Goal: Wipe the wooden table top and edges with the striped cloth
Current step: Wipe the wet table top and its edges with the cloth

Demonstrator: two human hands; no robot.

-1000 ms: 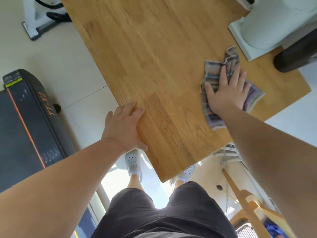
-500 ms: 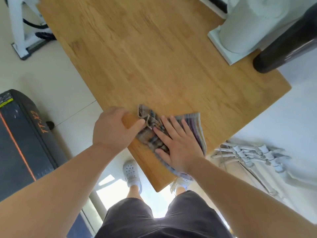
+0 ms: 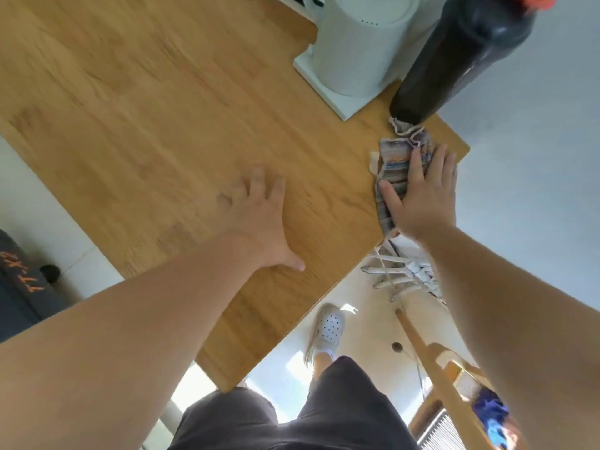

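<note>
The wooden table top (image 3: 156,131) fills the upper left of the head view, with one corner pointing at me. The striped cloth (image 3: 397,165) lies bunched along the table's right edge, just below a dark bottle. My right hand (image 3: 425,193) presses flat on the cloth with straight fingers, partly past the edge. My left hand (image 3: 259,219) rests palm down on the bare wood near the middle, fingers spread, holding nothing.
A white appliance on a square base (image 3: 354,47) and a dark bottle (image 3: 448,56) stand at the far right of the table. A black treadmill (image 3: 22,287) is on the floor to the left. A wooden chair (image 3: 444,378) stands at lower right.
My right hand has swept the cloth from the near left edge across to the right edge by the bottle. My left hand left the table's left edge and now lies flat on the top.
</note>
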